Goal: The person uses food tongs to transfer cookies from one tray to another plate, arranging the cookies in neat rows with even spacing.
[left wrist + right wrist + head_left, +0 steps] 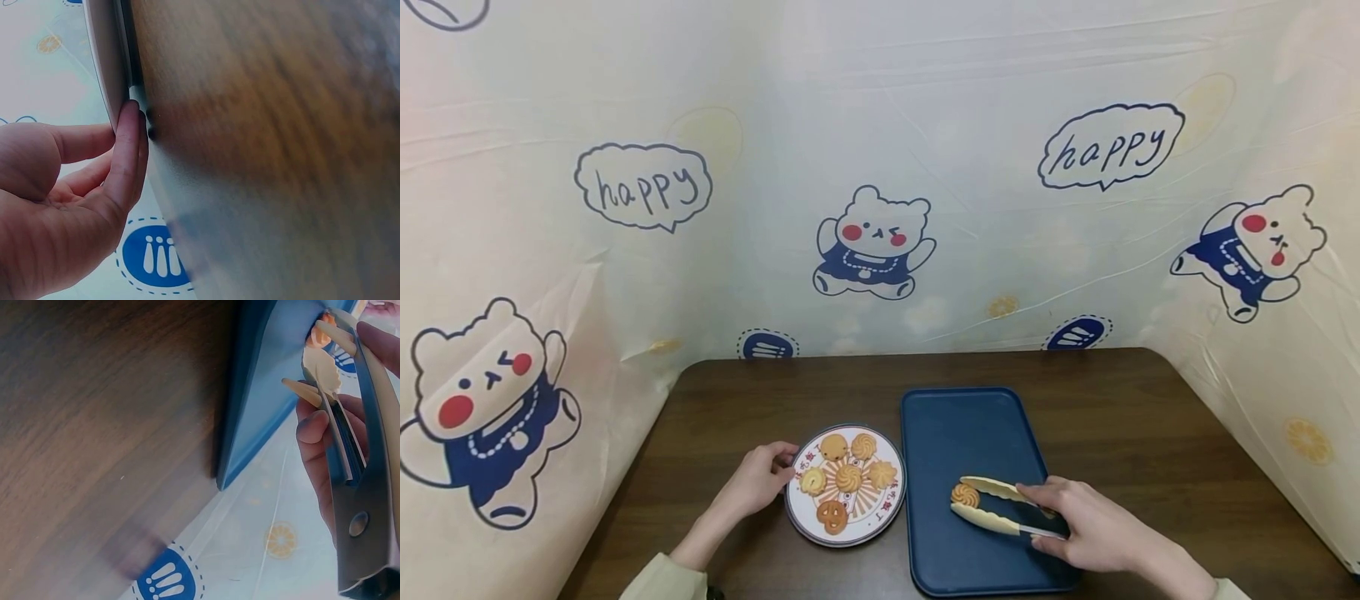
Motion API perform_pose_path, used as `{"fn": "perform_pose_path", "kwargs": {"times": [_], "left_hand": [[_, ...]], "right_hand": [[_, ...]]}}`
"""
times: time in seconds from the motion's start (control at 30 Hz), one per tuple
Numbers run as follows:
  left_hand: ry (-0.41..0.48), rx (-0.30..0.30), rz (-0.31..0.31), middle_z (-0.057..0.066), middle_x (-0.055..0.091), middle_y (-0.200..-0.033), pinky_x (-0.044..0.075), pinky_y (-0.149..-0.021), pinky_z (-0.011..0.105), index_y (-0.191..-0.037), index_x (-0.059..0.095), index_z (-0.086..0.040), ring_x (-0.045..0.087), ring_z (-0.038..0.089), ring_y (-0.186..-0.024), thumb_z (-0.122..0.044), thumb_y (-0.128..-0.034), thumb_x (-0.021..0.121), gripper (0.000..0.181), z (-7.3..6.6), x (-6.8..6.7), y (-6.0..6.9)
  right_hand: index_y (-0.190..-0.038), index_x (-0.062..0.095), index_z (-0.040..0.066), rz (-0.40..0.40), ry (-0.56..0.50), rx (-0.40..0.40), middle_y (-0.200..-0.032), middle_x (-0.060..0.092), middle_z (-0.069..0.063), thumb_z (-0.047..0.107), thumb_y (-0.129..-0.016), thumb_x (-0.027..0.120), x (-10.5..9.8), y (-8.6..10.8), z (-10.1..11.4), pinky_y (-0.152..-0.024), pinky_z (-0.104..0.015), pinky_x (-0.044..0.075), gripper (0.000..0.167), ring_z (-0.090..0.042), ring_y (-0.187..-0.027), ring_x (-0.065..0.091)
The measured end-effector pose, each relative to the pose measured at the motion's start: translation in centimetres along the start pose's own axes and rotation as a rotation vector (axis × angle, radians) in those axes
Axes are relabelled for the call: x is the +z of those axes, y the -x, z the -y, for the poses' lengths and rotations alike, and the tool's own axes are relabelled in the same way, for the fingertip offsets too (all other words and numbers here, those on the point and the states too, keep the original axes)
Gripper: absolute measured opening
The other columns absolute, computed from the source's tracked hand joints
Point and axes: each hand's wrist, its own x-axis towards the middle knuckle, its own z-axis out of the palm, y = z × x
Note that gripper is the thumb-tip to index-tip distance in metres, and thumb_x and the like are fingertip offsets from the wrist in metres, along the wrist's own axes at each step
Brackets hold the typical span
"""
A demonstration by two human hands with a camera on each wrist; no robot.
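Observation:
My left hand (758, 479) pinches the left rim of a round white plate (880, 510), thumb against one face and fingers along the edge in the left wrist view. Several cookies lie on this plate, among them a pretzel-shaped one (832, 517) and a swirled one (848, 477). Metal tongs (988, 521) with cream tips are gripped in my right hand (1090, 529). Between the tong tips sits a swirled cookie (965, 497), over the blue tray (966, 433). From these views I cannot tell if it touches the tray.
Plate and tray stand side by side, almost touching, on a dark brown wooden table (737, 408). Behind and beside the table hangs a pale curtain (760, 250) printed with bears and the word "happy".

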Motion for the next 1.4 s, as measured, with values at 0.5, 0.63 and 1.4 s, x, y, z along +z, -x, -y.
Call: {"fn": "perform_pose_path", "kwargs": {"times": [0.5, 0.63, 1.4], "left_hand": [[-0.009, 0.012, 0.007, 0.009, 0.062, -0.096, 0.053, -0.063, 0.031, -0.122, 0.062, 0.008, 0.057, 0.018, -0.080, 0.004, -0.0914, 0.064, 0.031, -0.1, -0.1, 0.1], [-0.008, 0.011, 0.006, 0.009, 0.062, -0.096, 0.053, -0.063, 0.031, -0.122, 0.062, 0.007, 0.057, 0.018, -0.080, 0.004, -0.0913, 0.064, 0.031, -0.1, -0.1, 0.1], [-0.020, 0.029, -0.007, 0.009, 0.062, -0.095, 0.052, -0.063, 0.031, -0.121, 0.063, 0.008, 0.057, 0.018, -0.080, 0.005, -0.0901, 0.065, 0.031, 0.1, 0.0, -0.1]], "right_hand": [[-0.136, 0.060, 0.003, -0.019, 0.019, -0.080, -0.106, 0.065, -0.001, 0.032, -0.090, 0.074, -1.1, -0.6, 1.4, -0.060, -0.021, 0.045, 0.056, -0.007, -0.076, 0.053], [-0.135, 0.061, 0.003, -0.024, 0.027, -0.103, -0.103, 0.066, 0.000, 0.031, -0.090, 0.074, -1.4, -1.2, 1.9, -0.057, -0.020, 0.044, 0.055, -0.007, -0.073, 0.052], [-0.138, 0.059, 0.006, 0.000, 0.107, -0.191, -0.121, 0.068, -0.005, 0.028, -0.088, 0.076, -1.0, -5.7, 5.0, -0.063, -0.022, 0.044, 0.057, -0.012, -0.082, 0.056]]}}
